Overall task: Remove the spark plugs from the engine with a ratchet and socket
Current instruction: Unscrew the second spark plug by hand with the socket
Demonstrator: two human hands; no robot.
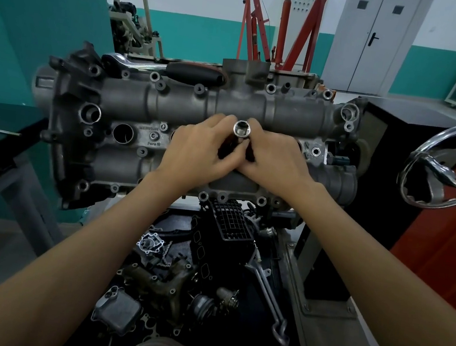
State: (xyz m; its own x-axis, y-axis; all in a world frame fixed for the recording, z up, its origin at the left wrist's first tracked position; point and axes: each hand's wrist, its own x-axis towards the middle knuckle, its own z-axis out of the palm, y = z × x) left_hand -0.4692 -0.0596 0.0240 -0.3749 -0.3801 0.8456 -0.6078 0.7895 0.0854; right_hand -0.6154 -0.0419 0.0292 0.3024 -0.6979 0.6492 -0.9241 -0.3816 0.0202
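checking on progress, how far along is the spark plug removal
Done: cannot say; one plug well at the left looks open, its depth unseen. In hand: both hands, left hand and right hand, hold the socket upright over a middle well of the engine. Left: the ratchet lies unused on the engine's far edge; the other wells are hidden.

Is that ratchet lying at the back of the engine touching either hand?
Apart. The head view shows the ratchet lying on the engine's far edge, while both hands, left and right, hold the socket.
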